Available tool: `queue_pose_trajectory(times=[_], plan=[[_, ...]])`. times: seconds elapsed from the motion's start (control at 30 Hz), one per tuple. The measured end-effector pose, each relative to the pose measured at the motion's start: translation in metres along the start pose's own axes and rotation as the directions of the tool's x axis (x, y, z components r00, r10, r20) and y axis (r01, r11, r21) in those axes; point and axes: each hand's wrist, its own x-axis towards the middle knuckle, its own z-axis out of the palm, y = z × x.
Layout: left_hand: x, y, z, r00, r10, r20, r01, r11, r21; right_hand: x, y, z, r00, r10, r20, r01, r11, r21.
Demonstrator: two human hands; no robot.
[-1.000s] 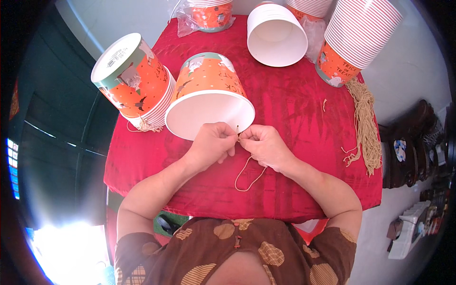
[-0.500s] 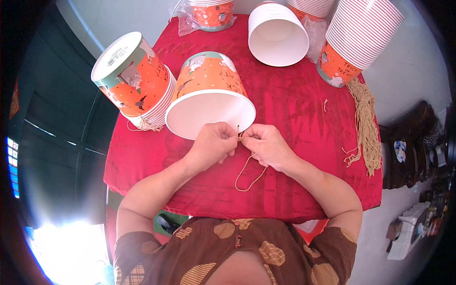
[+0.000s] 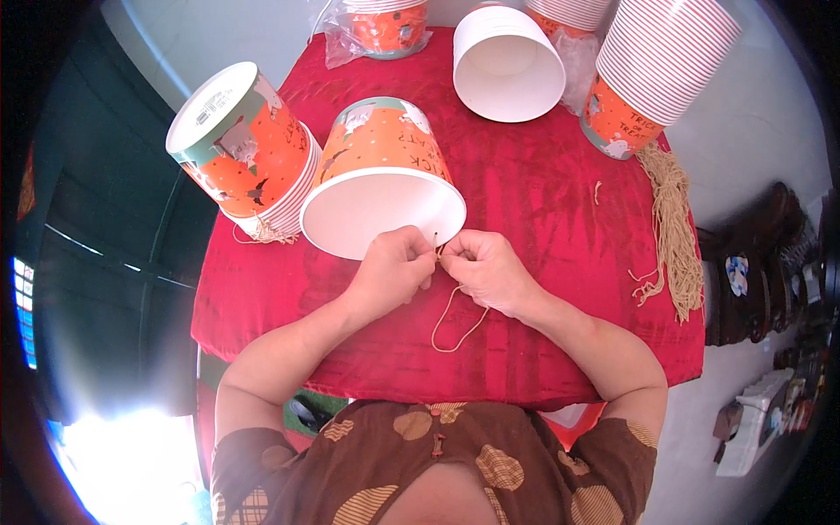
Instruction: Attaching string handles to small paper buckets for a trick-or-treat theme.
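Note:
An orange paper bucket point(image 3: 381, 149) with a white inside lies on its side in front of me, its mouth facing me. A tan string point(image 3: 458, 346) passes through its rim at the lower right and hangs in a loop below my hands. Right at that rim, my left hand point(image 3: 395, 269) pinches the string between thumb and forefinger. Close against it, my right hand point(image 3: 486, 269) also pinches the string, the fingertips of both hands almost meeting. The exact crossing of the strands there is too small to make out.
Upside-down stacked buckets point(image 3: 245, 149) stand at the left, with short strings at their base. A white-mouthed bucket point(image 3: 509, 77) lies at the back. At the right rise a tall bucket stack point(image 3: 656, 79) and a bundle of tan strings point(image 3: 672, 232). Red cloth point(image 3: 542, 350) covers the table.
Both hands stay at the rim, pinching the string, with slight finger movement. The bucket and the rest of the scene appear shifted a little to the left.

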Motion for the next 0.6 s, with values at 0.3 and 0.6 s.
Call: queue_pose_trajectory(times=[0.3,0.6], plan=[[0.0009,0.0004,-0.0025,0.994,-0.069,0.087,0.08,0.988,-0.13,0.0002,-0.0012,0.0002,1.0,0.015,-0.002,-0.015,1.0,0.006],[0.0002,-0.0056,0.0022,0.999,0.043,0.001,-0.043,0.999,-0.015,-0.0017,-0.0035,0.0021,1.0,-0.028,0.007,0.028,0.999,0.033]])
